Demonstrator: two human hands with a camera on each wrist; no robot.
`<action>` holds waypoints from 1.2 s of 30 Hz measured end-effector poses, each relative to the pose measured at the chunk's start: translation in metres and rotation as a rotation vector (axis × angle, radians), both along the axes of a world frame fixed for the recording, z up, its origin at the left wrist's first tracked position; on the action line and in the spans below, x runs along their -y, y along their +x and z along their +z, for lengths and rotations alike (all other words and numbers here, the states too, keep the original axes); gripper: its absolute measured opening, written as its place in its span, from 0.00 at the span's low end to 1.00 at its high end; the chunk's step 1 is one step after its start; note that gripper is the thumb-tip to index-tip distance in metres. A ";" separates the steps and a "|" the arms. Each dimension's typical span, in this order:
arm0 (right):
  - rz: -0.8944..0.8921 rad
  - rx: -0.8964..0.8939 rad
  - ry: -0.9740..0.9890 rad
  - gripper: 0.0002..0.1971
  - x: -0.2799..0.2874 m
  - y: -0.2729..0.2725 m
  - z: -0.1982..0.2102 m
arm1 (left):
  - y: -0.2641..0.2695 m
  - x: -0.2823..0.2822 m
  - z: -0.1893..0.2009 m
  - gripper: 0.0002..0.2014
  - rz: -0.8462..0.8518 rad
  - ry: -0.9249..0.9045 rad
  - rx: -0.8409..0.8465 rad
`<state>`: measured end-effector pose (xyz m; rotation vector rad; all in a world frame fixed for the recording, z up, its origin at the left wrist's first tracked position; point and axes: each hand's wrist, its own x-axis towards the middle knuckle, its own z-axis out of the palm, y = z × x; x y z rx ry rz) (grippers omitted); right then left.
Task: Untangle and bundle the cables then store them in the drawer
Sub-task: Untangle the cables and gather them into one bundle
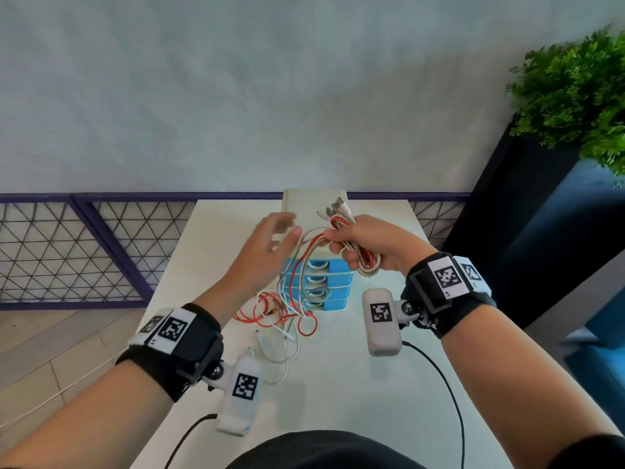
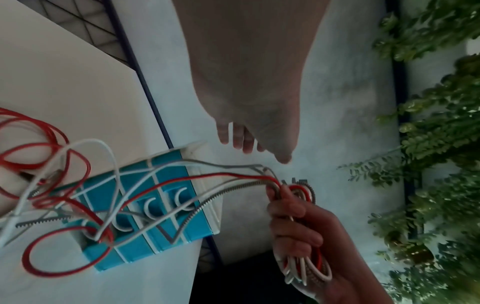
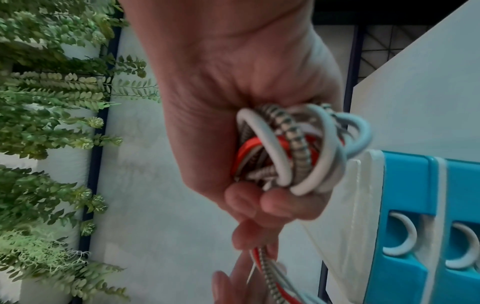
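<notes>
My right hand (image 1: 358, 245) grips a coiled bundle of red, white and braided cables (image 1: 355, 255), held up above the blue drawer unit (image 1: 321, 286); the coil (image 3: 291, 150) fills my fist in the right wrist view. Loose ends trail from the bundle down to a tangle of red and white cable (image 1: 280, 316) lying on the white table (image 1: 338, 384) before the drawers. My left hand (image 1: 274, 242) hovers with straight fingers just left of the bundle and holds nothing; its fingers (image 2: 244, 139) stand apart from the cables (image 2: 207, 179). The drawers (image 2: 145, 216) are closed.
The drawer unit has a cream top (image 1: 314, 201) and stands at the table's far edge against a pale wall. A purple mesh railing (image 1: 84, 252) runs left. A green plant (image 1: 575, 93) on a dark planter stands at the right. Black wrist-camera leads (image 1: 439, 374) hang over the near table edge.
</notes>
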<state>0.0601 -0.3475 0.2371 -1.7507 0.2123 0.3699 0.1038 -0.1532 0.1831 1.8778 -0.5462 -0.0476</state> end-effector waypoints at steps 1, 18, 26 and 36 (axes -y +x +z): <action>0.032 0.007 -0.006 0.09 0.001 0.000 0.000 | -0.002 0.005 0.002 0.21 -0.099 0.025 -0.076; -0.114 0.275 0.004 0.19 0.003 0.002 -0.035 | -0.019 0.015 0.003 0.17 -0.356 -0.200 -0.633; -0.180 0.143 0.247 0.32 -0.015 0.005 -0.046 | -0.047 0.043 0.011 0.13 0.048 0.620 0.187; -0.161 0.044 0.360 0.15 -0.026 -0.001 -0.038 | -0.066 0.066 0.023 0.13 -0.064 1.097 0.121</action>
